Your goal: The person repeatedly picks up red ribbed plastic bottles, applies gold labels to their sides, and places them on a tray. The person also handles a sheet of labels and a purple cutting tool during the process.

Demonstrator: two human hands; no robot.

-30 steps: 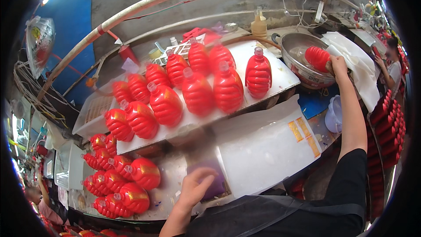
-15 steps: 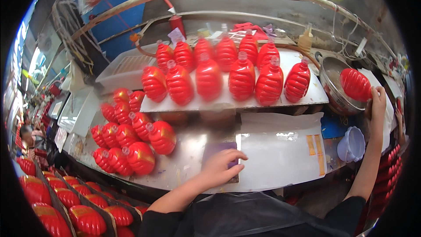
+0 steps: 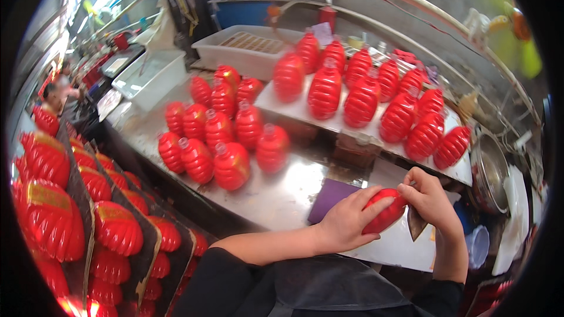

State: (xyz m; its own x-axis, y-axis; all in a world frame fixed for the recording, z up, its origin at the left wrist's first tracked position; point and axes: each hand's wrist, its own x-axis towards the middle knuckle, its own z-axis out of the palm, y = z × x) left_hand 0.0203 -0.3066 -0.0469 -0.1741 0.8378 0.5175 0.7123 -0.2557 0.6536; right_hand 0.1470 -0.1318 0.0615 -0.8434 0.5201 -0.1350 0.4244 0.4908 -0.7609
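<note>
My left hand (image 3: pixel 346 223) is wrapped around a glossy red ribbed bottle (image 3: pixel 385 213), which lies tilted in front of my chest above the bench. My right hand (image 3: pixel 433 198) is closed at the bottle's right end, thumb and finger pinched together. Beneath those fingers hangs a dark, pointed flat piece (image 3: pixel 416 225) with a gold-brown edge; its kind is unclear. A purple pad (image 3: pixel 329 198) lies just left of the held bottle. Under my hands a white sheet (image 3: pixel 405 251) covers part of the bench.
Several red bottles (image 3: pixel 218 128) stand on the metal bench at left; more (image 3: pixel 362 101) stand on a raised white board. Behind is a white plastic tub (image 3: pixel 214 47). At right are a metal basin (image 3: pixel 490 170) and a pale bucket (image 3: pixel 477 245). Racked bottles (image 3: pixel 117 229) fill the lower left.
The bottle has come from beside the basin to in front of me, and my left hand now grips it. My right hand has moved inward. The view has swung left.
</note>
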